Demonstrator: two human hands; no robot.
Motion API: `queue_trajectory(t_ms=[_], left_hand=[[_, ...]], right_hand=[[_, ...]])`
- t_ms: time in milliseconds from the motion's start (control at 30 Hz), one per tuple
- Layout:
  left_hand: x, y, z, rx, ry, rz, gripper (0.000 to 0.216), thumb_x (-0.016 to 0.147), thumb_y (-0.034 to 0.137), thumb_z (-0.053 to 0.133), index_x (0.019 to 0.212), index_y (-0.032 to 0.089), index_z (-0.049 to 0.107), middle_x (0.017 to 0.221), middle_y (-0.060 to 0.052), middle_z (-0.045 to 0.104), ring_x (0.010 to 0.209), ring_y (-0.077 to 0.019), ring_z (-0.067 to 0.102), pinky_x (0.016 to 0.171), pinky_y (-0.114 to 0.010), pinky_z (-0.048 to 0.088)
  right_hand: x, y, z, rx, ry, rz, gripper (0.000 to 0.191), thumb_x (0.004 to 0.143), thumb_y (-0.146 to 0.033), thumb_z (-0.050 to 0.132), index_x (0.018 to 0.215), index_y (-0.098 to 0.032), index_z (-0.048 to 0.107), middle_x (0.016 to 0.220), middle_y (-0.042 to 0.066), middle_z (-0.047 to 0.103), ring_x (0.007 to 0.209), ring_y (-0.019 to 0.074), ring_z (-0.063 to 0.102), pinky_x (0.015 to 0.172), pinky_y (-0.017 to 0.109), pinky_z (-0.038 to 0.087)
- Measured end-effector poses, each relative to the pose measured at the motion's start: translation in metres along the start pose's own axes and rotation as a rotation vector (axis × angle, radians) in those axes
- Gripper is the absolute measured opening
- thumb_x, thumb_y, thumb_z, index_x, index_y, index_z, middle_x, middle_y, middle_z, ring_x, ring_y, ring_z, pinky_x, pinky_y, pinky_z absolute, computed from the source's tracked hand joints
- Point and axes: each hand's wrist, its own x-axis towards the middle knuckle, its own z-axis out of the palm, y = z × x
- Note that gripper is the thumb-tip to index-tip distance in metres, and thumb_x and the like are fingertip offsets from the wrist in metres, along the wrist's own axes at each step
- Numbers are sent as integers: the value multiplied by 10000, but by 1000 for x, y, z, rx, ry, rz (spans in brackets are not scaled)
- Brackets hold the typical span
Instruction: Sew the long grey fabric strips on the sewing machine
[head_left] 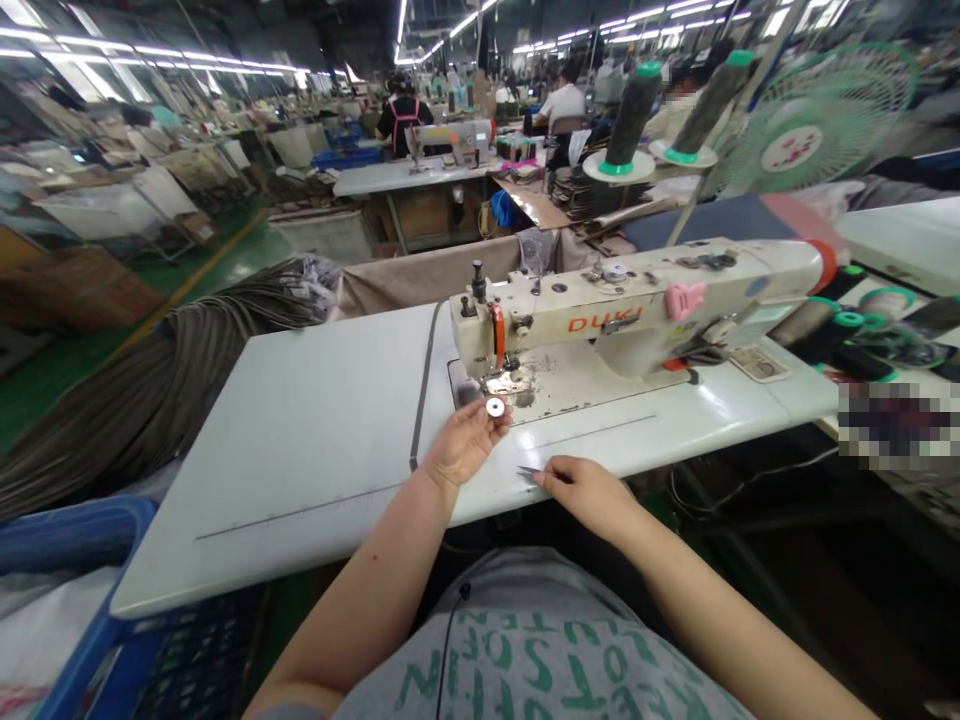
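My left hand (463,440) pinches a small round silver bobbin (495,407) between thumb and fingertips, just in front of the needle area of the cream sewing machine (600,310). My right hand (585,492) rests closed on the white table (315,440) near its front edge, gripping a small metal tool (529,470) that points left; it looks like tweezers or thread snips. The two hands are about a hand's width apart.
A thick bundle of grey cords (150,380) lies left of the table. A blue crate (90,600) stands at the lower left. Dark thread cones (634,110) and a green fan (817,120) stand behind the machine. Other workers sit at machines far back.
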Motion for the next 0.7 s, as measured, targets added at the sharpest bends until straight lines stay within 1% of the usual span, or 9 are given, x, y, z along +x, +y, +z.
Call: queue_trajectory(t_ms=[167, 300, 400, 500, 533, 567, 633, 667, 700], left_hand=[[-1, 1, -1, -4, -7, 24, 411, 749, 295, 921, 1077, 111, 755, 991, -94, 775, 871, -153, 722, 865, -267, 554], [-4, 2, -2, -4, -6, 37, 405, 775, 291, 902, 1105, 117, 744, 1002, -90, 767, 890, -154, 719, 887, -277, 546], [-3, 2, -2, -16, -14, 29, 427, 763, 292, 915, 1113, 114, 746, 999, -89, 768, 884, -150, 721, 877, -266, 551], [-2, 1, 1, -22, -16, 24, 442, 726, 296, 943, 1082, 109, 759, 989, -90, 773, 862, -144, 722, 853, -250, 559], [-3, 1, 4, -21, -8, 27, 439, 717, 297, 949, 1068, 109, 763, 985, -89, 775, 855, -141, 722, 844, -244, 561], [-5, 1, 7, -20, 3, 30, 432, 715, 298, 951, 1057, 110, 767, 983, -89, 776, 850, -139, 722, 836, -240, 563], [-10, 1, 12, -36, 38, 52, 405, 735, 298, 940, 1056, 116, 771, 987, -82, 773, 867, -130, 719, 846, -225, 559], [-13, 1, 14, -54, 52, 63, 396, 739, 301, 938, 1054, 125, 775, 1004, -81, 772, 876, -129, 717, 854, -227, 557], [-16, 0, 14, -76, 71, 79, 398, 740, 310, 937, 1059, 133, 778, 1034, -87, 771, 886, -131, 716, 866, -233, 556]], right_hand=[[2, -7, 5, -11, 25, -23, 330, 952, -347, 625, 653, -218, 581, 589, -14, 554, 603, 167, 502, 598, 283, 290], [1, 1, 7, 45, 81, -43, 339, 981, -387, 563, 684, -223, 548, 609, -25, 540, 617, 168, 508, 595, 274, 315], [-1, 9, 10, 112, 126, -82, 358, 966, -465, 572, 702, -229, 517, 620, -34, 521, 631, 174, 512, 592, 269, 356], [-10, 10, 18, 167, 154, -169, 483, 1024, -543, 439, 680, -223, 553, 638, 3, 585, 639, 192, 564, 619, 293, 454], [-15, 9, 22, 183, 169, -212, 525, 1056, -542, 359, 736, -213, 612, 703, 34, 651, 687, 208, 613, 670, 313, 504], [-21, 8, 28, 206, 179, -288, 514, 1061, -545, 357, 854, -206, 684, 855, 70, 729, 822, 235, 675, 778, 340, 550], [-33, 7, 40, 301, 189, -493, 420, 1046, -543, 470, 1143, -236, 740, 1231, 107, 747, 1230, 300, 641, 1065, 414, 501], [-37, 7, 46, 327, 199, -521, 363, 1036, -535, 523, 1177, -283, 742, 1288, 74, 736, 1306, 294, 609, 1107, 404, 482], [-41, 7, 50, 309, 200, -551, 312, 1022, -522, 576, 1173, -309, 747, 1291, 54, 736, 1288, 289, 629, 1082, 399, 509]])
